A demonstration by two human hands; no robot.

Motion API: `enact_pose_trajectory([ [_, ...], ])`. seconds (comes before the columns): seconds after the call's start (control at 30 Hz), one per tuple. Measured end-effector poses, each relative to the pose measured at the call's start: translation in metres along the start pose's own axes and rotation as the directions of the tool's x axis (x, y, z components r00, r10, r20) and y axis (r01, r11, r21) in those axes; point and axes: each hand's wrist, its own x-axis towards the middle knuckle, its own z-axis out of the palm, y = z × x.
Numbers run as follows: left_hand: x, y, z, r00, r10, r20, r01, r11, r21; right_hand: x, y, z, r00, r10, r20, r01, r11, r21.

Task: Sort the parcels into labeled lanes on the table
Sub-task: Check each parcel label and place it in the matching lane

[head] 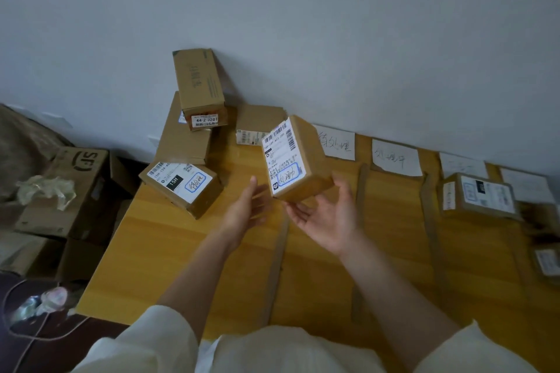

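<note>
Two hands up over table (188,254). My right hand (325,219) grips box (295,160) from below, fingers curled on its bottom corner. My left hand (247,209) loose, fingers straight, just beside box. Box tilted, long side toward wall. Paper signs (397,157) lie to right, so right hand nearer.

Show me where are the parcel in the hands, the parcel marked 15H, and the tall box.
Parcel in the hands (295,157): head view, on its white label.
15H parcel (178,183): head view, on its label.
Tall box (198,82): head view, on its brown top.
</note>
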Motion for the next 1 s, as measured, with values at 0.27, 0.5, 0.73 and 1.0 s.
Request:
enact_pose_trajectory([
  [0.27,-0.020,0.025,0.050,0.970,0.080,0.229,-0.073,0.997,-0.040,-0.015,-0.015,-0.034,0.999,0.043,0.013,-0.043,0.999,0.012],
  [0.5,-0.016,0.018,0.068,0.964,0.051,0.260,-0.046,0.999,-0.024,-0.026,-0.021,-0.055,0.998,0.063,0.006,-0.063,0.998,0.016],
  [0.73,-0.010,0.009,0.084,0.975,0.006,0.223,-0.003,1.000,-0.016,-0.031,-0.025,-0.068,0.997,0.067,-0.031,-0.067,0.998,0.016],
  [1.0,-0.001,0.000,0.088,0.994,-0.033,0.107,0.025,0.997,0.072,-0.032,-0.039,-0.079,0.932,-0.141,-0.334,0.018,0.938,-0.347],
])
